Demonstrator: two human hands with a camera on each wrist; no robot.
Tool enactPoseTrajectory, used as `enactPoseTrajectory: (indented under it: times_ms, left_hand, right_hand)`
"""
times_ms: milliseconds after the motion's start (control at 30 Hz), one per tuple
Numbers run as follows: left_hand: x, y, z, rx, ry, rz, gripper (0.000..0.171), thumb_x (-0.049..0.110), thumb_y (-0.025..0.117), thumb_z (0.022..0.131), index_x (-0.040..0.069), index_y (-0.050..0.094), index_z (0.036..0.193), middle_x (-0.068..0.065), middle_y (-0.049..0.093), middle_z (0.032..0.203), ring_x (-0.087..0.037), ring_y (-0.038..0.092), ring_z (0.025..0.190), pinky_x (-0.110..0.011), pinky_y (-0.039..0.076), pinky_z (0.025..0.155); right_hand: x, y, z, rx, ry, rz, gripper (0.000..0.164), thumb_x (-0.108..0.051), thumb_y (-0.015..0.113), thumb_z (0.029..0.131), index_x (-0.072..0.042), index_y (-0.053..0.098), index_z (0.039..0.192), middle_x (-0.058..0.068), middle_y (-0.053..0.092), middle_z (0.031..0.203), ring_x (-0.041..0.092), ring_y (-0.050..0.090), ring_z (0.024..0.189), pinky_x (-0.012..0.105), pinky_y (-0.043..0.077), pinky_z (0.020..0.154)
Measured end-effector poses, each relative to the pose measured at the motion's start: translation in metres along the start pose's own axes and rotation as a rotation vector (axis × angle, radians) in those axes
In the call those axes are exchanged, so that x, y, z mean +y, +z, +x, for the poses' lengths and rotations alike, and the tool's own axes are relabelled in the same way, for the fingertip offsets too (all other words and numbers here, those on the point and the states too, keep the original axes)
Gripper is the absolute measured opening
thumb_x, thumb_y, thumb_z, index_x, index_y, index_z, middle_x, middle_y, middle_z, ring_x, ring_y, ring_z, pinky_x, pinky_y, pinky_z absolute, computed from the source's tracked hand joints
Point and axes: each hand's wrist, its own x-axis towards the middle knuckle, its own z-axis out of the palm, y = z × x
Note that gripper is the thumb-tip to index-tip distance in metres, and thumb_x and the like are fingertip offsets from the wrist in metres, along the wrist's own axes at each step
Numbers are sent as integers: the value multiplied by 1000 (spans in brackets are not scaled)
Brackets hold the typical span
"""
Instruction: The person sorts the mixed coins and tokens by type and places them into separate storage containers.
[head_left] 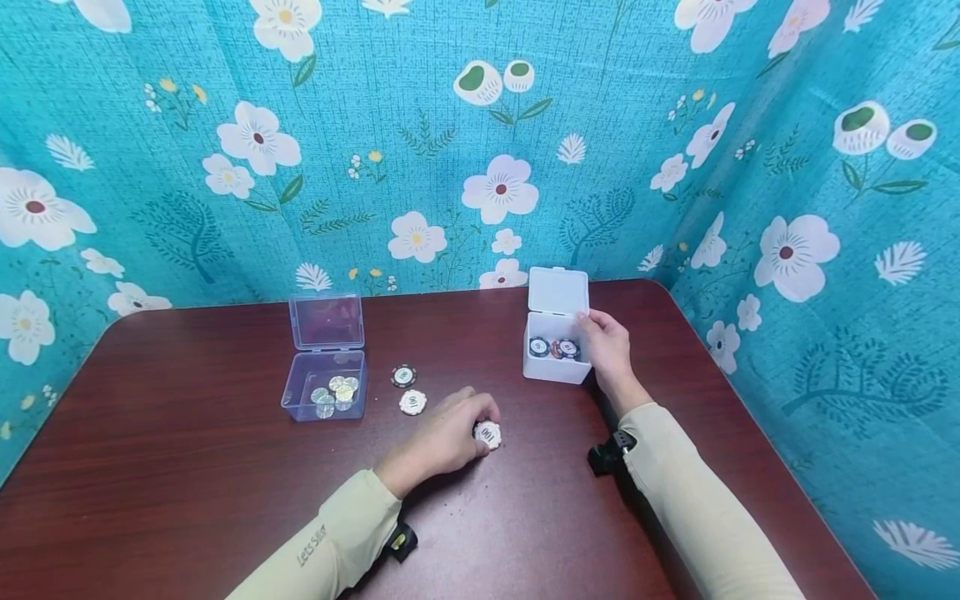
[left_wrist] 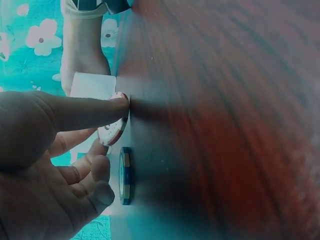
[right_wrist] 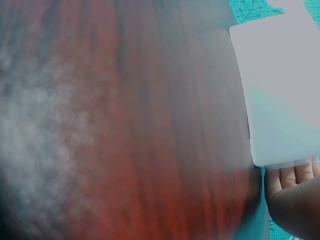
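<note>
My left hand (head_left: 446, 433) pinches a white poker chip (head_left: 487, 435) marked 100 between thumb and fingers, close over the table. In the left wrist view the chip (left_wrist: 112, 131) is tipped, and a blue-and-white-edged chip (left_wrist: 125, 175) lies flat beside the fingers. My right hand (head_left: 609, 348) grips the right wall of a white plastic box (head_left: 551, 368), thumb at the rim and fingers along the outside. The box's lid (head_left: 558, 292) stands up at the back, and several poker chips (head_left: 567, 349) lie inside. The right wrist view shows fingers (right_wrist: 288, 177) against the box's side.
A clear purplish box (head_left: 300, 408) with raised lid holds several silvery and gold coins (head_left: 337, 393) at the left. Between it and my left hand lie a dark chip (head_left: 403, 376) and a white chip (head_left: 412, 402). A flowered teal curtain (head_left: 420, 125) hangs behind the brown table (head_left: 187, 467).
</note>
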Motion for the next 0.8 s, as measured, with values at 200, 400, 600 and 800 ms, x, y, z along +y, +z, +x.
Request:
enactPoseTrajectory:
  times_ms: [200,400,600,800]
  left_hand:
    - [3,1,-2,19,12,-35,34,1,82,75,18,65,100,3,53,92,-15,52,87,-33,45,79]
    - [3,3,-3,38,29,-42,34,-1,81,76,16,64,100,1,53,93,-16,53,83,-33,46,76]
    - [2,5,-2,37,39,-66,33,-1,81,76,15,64,100,0,55,93,-17,54,84,-35,47,76]
    - [-2,6,-2,52,80,-176,35,-5,82,72,12,64,98,1,56,87,-15,55,82,-32,48,75]
  right_hand:
    - [1,0,1,7,0,3,41,-31,58,103,-1,62,132,18,61,130,27,53,116,42,40,106]
    - [1,0,2,5,-7,7,42,-31,58,103,-1,61,132,19,61,130,25,54,116,42,40,105]
    - [2,0,2,6,-10,10,42,-30,58,103,0,61,132,19,61,130,26,53,115,41,40,105]
    - [2,1,2,3,-12,15,41,-30,58,103,-1,61,132,19,61,129,27,54,116,42,40,105]
